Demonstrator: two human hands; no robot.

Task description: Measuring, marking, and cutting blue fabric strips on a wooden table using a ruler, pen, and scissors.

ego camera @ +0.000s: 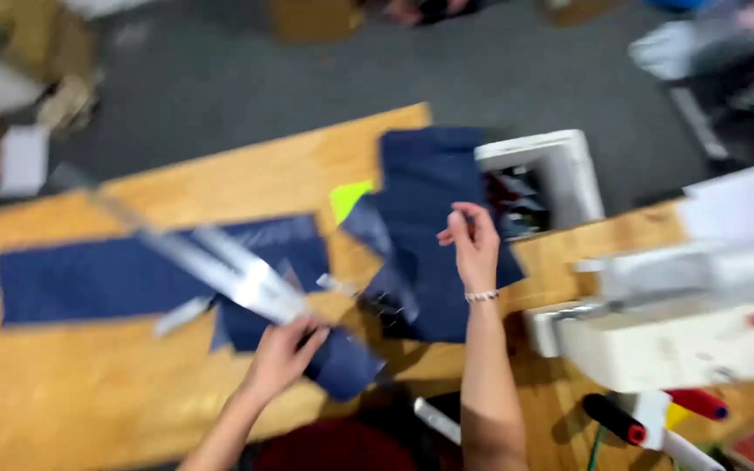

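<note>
Already cut navy fabric pieces lie on the bench; left hand clenches a ruler, right hand pinches another piece.

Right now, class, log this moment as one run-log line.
left hand: on dark blue fabric piece | right hand: raised, pinching folded dark blue fabric | metal ruler across wooden table

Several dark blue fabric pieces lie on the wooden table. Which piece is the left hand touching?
The small dark blue piece at the table's near edge, under the left hand. The long piece lies flat farther left; the right hand lifts the tall piece.
</note>
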